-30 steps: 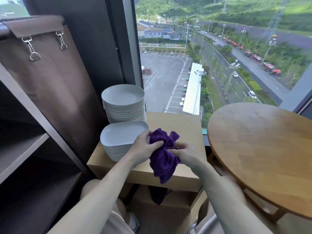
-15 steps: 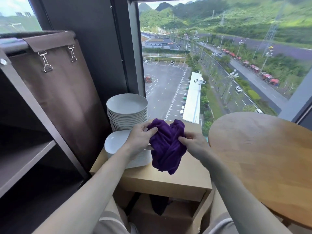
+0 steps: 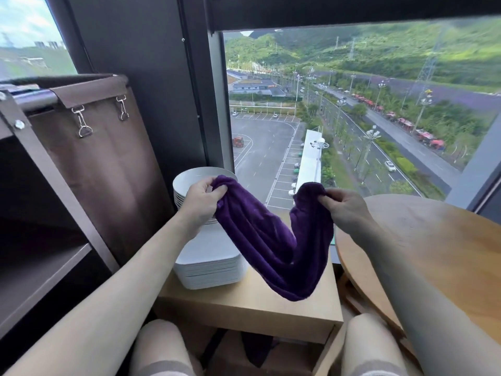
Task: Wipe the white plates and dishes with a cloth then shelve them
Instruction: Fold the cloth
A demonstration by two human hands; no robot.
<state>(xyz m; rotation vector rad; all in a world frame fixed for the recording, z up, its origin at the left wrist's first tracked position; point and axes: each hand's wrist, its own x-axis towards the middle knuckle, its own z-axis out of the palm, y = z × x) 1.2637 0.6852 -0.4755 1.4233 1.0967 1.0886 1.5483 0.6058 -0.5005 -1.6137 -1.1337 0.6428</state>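
Purple cloth [image 3: 271, 240] gripped by left hand [image 3: 202, 198] and right hand [image 3: 345, 207], drooping middle might clip the stacked plates [image 3: 208, 270].

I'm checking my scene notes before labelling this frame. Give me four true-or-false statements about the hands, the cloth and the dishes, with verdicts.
1. The left hand and the right hand both grip the purple cloth. True.
2. The round stack stands behind the rectangular stack. True.
3. Both stacks stand on the round table. False: they stand on the boxy wooden stand left of the round table.
4. The purple cloth lies folded flat. False: it hangs sagging between the two hands.
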